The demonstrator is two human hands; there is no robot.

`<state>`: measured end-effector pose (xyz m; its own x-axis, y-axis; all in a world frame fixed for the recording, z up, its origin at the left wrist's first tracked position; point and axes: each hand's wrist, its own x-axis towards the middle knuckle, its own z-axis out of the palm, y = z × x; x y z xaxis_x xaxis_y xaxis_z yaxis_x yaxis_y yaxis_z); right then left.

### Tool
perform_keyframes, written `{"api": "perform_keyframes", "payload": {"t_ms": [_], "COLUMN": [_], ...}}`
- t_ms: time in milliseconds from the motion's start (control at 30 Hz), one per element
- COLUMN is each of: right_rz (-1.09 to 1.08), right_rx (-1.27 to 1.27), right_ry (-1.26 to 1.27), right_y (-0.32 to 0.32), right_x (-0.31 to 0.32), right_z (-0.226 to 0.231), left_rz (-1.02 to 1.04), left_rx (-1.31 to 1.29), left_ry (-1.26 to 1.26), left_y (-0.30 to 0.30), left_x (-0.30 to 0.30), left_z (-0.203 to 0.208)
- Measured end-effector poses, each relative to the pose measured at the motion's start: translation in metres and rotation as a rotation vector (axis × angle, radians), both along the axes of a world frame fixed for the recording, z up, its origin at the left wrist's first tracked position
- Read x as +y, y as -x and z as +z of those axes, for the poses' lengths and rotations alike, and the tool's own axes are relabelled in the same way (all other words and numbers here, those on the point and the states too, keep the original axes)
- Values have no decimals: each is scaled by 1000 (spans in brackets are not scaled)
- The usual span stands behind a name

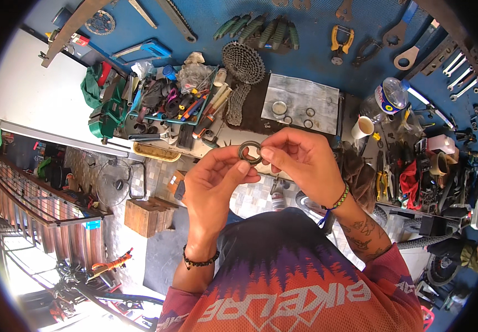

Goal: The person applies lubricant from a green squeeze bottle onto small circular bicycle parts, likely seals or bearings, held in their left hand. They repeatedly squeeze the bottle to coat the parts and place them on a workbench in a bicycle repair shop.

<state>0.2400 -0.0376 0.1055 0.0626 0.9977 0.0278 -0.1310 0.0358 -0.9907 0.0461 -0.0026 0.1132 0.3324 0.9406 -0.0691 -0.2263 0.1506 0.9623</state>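
My left hand (211,180) pinches a small dark metal ring (242,149), which looks like a bearing, between thumb and fingers. From the other side, my right hand (304,160) grips the ring's edge with thumb and forefinger. Both hands hold it just in front of the workbench edge. Beyond them, a stained paper sheet (319,91) lies on the bench. On it are a small round tin (279,108) and several loose rings, among them one ring (310,112) near the right side.
Left of the paper are a bicycle chain (237,105) and a cassette (243,62). A tray (208,94) piled with tools stands further left. A paper cup (363,127) and a plastic bottle (392,95) stand at right. Wooden box (147,217) below, on the floor.
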Motion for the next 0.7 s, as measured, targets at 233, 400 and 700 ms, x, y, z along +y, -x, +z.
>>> {"api": "perform_keyframes", "payload": {"t_ms": [233,400,700], "right_rz": [-65,-138,-132], "right_rx": [-188,-387,-315], "right_ry": [-124,-268,-245], "right_y": [8,13,14], "right_x": [-4,-3,-1], "right_z": [11,15,14], "left_rz": [36,84,75], "left_rx": [-16,-67,-5], "left_ry": [-47,-79,-78], "left_y": [-2,-5,-3], "left_x": [-5,-7,-9], "left_z": [2,-6,2]}}
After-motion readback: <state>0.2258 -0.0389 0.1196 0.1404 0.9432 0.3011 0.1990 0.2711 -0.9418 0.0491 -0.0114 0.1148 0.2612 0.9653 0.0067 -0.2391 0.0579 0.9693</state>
